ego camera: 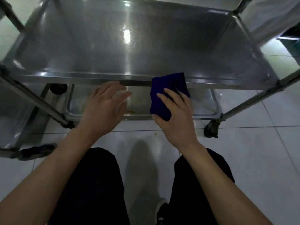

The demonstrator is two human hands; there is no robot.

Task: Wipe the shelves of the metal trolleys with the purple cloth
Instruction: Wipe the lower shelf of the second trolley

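R hand (pixel 177 117) grips purple cloth (pixel 167 93) at shelf edge (pixel 97 77); L hand (pixel 103 106) spread, empty. Cloth could slip; lower-shelf stains (pixel 129 111), probably food, missed.

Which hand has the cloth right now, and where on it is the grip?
The right hand holds the folded purple cloth by its near end, thumb under, fingers spread on top. The left hand is open and holds nothing.

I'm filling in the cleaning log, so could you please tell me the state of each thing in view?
purple cloth: folded, held at the shelf's front edge.
right hand: grips the cloth.
left hand: open, holds nothing.
upper shelf: bare, shiny.
lower shelf: brownish stains, not yet clean.
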